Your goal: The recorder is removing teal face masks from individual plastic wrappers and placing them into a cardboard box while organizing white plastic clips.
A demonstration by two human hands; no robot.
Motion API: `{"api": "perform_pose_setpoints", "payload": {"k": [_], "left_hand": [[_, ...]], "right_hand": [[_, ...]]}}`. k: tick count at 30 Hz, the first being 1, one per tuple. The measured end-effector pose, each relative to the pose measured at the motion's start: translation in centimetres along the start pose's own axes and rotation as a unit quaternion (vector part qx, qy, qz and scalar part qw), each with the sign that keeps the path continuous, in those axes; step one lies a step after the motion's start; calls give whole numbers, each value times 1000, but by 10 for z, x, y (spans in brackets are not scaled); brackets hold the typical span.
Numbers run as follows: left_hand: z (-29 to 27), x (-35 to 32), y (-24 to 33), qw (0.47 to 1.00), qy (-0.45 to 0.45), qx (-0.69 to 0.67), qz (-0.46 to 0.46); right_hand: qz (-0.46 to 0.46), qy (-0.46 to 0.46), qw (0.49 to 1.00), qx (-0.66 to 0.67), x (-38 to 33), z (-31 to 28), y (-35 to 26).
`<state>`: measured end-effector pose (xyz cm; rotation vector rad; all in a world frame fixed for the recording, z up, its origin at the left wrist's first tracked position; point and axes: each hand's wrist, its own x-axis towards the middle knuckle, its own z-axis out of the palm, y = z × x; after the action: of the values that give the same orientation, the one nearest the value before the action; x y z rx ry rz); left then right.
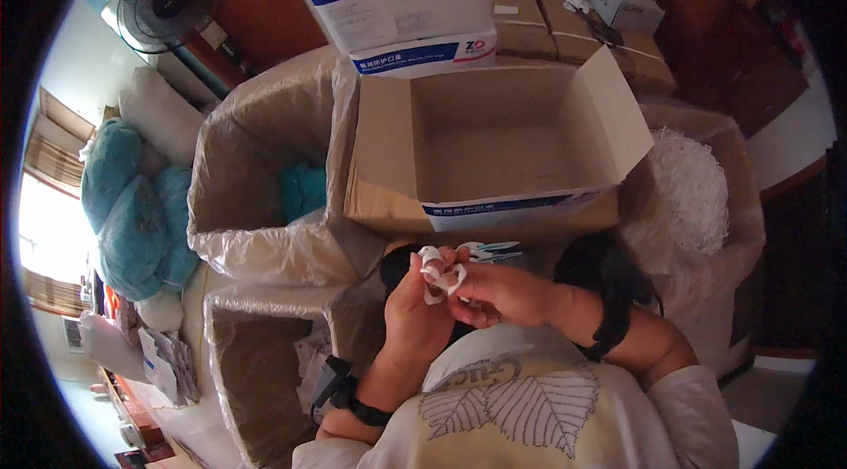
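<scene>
A small white strap (438, 275), crumpled and looped, is held between both hands just near of the open carton (494, 147). The left hand (415, 315) is closed around it from below; the right hand (494, 292) pinches it with fingertips.

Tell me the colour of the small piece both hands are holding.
White, seen in the head view: the small piece held between both hands.

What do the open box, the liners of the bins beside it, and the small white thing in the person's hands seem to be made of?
Open box: corrugated cardboard, matte brown, with stiff folded flaps.
Bin liners: thin clear plastic film, glossy and crinkled.
Small white thing, held by left hand and right hand: probably soft fabric or elastic strip, since it loops and bends; too small to be sure.
</scene>
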<state>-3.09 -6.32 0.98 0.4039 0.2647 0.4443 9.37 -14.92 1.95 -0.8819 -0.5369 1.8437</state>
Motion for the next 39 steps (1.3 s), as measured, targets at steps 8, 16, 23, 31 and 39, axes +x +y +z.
{"api": "perform_pose_setpoints", "payload": {"k": [8,16,23,31,39], "left_hand": [[16,-12,7,993,98,-65,-23],[12,-11,12,981,138,-101,-95],[19,1,28,945,280,7,171],[-30,9,58,985,84,-104,106],[-3,12,18,984,136,-47,105]], "right_hand": [[-183,53,904,-384,-22,15,0],[-141,100,876,-450,-36,22,7],[-110,76,891,-434,-41,18,11],[19,26,997,-64,-41,1,15],[-279,176,840,-430,20,27,-7]]}}
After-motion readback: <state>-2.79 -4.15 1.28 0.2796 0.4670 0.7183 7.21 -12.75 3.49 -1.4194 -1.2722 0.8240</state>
